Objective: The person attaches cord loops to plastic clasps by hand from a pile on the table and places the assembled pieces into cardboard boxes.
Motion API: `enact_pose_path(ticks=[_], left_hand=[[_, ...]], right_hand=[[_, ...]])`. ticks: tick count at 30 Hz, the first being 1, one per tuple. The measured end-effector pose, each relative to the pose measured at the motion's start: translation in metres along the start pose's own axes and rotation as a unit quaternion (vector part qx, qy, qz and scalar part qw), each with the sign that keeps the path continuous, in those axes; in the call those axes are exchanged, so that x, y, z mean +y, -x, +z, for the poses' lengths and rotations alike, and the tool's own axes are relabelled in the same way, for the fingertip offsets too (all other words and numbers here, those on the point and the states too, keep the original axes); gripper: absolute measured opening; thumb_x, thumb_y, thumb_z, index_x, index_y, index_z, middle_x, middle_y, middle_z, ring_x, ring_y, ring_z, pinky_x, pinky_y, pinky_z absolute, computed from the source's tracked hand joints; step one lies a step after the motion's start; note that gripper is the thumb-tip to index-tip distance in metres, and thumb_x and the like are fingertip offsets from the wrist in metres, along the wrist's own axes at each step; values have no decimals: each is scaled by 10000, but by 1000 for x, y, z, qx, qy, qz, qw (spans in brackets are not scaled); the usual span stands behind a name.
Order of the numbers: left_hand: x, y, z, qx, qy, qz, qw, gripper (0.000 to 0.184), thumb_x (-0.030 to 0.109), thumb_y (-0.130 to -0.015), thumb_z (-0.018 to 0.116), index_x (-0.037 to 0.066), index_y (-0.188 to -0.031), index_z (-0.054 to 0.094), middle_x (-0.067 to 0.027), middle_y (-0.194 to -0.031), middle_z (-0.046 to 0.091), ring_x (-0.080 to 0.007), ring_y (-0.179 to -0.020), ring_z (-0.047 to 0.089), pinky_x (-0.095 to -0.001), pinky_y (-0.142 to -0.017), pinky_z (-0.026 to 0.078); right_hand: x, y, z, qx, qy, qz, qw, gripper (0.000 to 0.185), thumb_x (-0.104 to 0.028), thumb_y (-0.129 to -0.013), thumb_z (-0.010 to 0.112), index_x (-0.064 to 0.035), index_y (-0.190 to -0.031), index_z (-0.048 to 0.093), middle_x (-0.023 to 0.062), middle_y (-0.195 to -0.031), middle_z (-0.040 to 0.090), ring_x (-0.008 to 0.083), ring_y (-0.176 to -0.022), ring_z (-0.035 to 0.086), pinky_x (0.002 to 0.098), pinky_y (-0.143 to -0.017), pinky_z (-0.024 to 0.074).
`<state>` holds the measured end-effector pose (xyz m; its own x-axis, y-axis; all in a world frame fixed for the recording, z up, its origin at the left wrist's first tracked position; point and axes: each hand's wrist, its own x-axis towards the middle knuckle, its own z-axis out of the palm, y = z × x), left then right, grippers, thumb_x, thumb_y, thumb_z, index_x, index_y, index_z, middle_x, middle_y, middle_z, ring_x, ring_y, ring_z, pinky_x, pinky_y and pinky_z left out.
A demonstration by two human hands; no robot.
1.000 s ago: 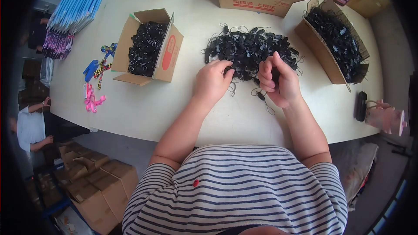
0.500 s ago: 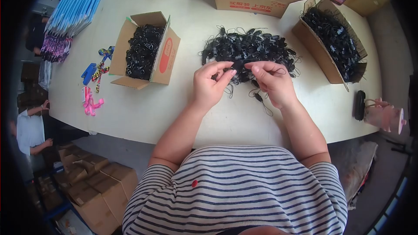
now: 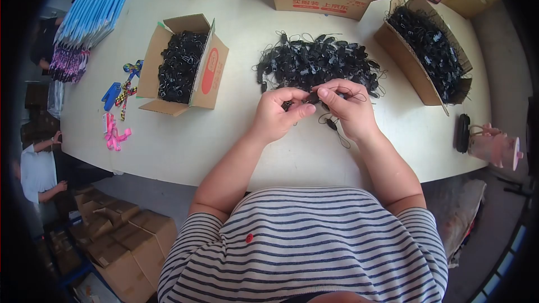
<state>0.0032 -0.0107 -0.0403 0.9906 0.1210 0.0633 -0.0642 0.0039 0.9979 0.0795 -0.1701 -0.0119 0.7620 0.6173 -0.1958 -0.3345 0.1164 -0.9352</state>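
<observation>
Both hands meet over the near edge of a pile of black cord straps with plastic buckles [image 3: 317,63]. My right hand [image 3: 349,111] pinches a black cord strap [image 3: 358,95], its thin loop curving out over the fingers. Between the fingertips of both hands shows a small black plastic buckle piece [image 3: 313,97]. My left hand [image 3: 282,115] is closed, its fingertips and thumb at that piece; the fingers partly hide what is in it. Just below my right hand, a loose black strap [image 3: 332,125] lies on the table.
Left stands an open carton [image 3: 210,78] of black plastic clips; right, a carton [image 3: 407,64] of black corded pieces. A larger carton [image 3: 320,4] is behind the pile. Lanyards [image 3: 115,134], a blue stapler-like object [image 3: 112,96] and a pink cup [image 3: 494,148] lie around. A person [image 3: 39,171] is at far left.
My hands have come together, closing the gap between their fingertips. The black piece now sits between them, and both hands are slightly lower.
</observation>
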Motion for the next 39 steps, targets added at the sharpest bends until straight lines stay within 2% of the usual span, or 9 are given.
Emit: enact_pose_path(ticks=[7, 10, 13, 19, 22, 28, 34, 37, 39], left_hand=[[1, 0, -5, -6, 221, -127, 967, 100, 101, -850, 573, 20, -904, 592, 28, -603, 473, -36, -484, 352, -185, -424, 265], [2, 0, -9, -21, 226, -151, 962, 86, 95, -853, 565, 23, -885, 597, 33, -583, 452, -44, -472, 344, -188, -422, 264], [6, -1, -7, -32, 247, -164, 954, 130, 133, -829, 613, 4, -843, 608, 52, -570, 446, -18, -461, 324, -181, -409, 230], [4, -1, -9, -42, 262, -169, 949, 139, 140, -825, 620, 3, -849, 610, 51, -579, 451, -19, -461, 323, -180, -410, 230], [4, -1, -9, -51, 265, -176, 947, 145, 141, -825, 620, 1, -863, 612, 48, -586, 456, -20, -460, 324, -179, -410, 233], [4, 0, -9, -71, 282, -178, 940, 70, 69, -851, 561, 49, -889, 616, 33, -581, 464, -43, -464, 337, -189, -421, 250], [4, 1, -8, -69, 302, -167, 936, 76, 58, -853, 551, 53, -892, 616, 27, -603, 490, -44, -469, 346, -187, -421, 248], [7, 1, -7, -53, 310, -166, 934, 87, 94, -827, 606, 14, -860, 605, 35, -608, 482, -27, -459, 340, -177, -410, 246], [3, 0, -11, -42, 312, -168, 934, 66, 62, -844, 550, 39, -887, 594, 27, -619, 477, -41, -463, 341, -179, -411, 248]], right_hand=[[1, 1, 3, -15, 68, -42, 997, 195, -83, -762, 680, -11, -939, 646, -30, -663, 509, 45, -633, 430, 192, -597, 379], [4, 1, 4, -16, 167, -118, 979, 244, -68, -727, 705, -35, -962, 650, -41, -630, 418, 52, -602, 379, 198, -564, 359], [8, -1, 1, -34, 197, -175, 964, 247, -82, -722, 709, -44, -960, 652, -32, -633, 414, 63, -596, 370, 208, -546, 349], [4, 0, 5, -28, 216, -175, 960, 210, -77, -729, 696, -29, -927, 648, -14, -616, 418, 87, -588, 374, 226, -548, 349], [5, -2, 3, -38, 282, -231, 930, 171, -58, -733, 678, -23, -895, 637, 11, -607, 415, 120, -576, 378, 250, -538, 346], [2, 2, 5, -29, 330, -298, 896, 127, -32, -733, 660, -31, -852, 616, 44, -615, 443, 165, -565, 405, 272, -522, 347], [4, 3, 7, -24, 310, -318, 896, 140, -26, -720, 669, -33, -849, 613, 53, -626, 455, 170, -568, 432, 269, -509, 354], [2, 3, 6, -12, 307, -330, 893, 136, -15, -725, 658, -29, -852, 612, 46, -633, 461, 160, -568, 435, 263, -508, 354], [1, 0, 1, 26, 299, -334, 893, 118, -8, -739, 646, -27, -850, 611, 24, -626, 456, 133, -573, 431, 244, -505, 349]])
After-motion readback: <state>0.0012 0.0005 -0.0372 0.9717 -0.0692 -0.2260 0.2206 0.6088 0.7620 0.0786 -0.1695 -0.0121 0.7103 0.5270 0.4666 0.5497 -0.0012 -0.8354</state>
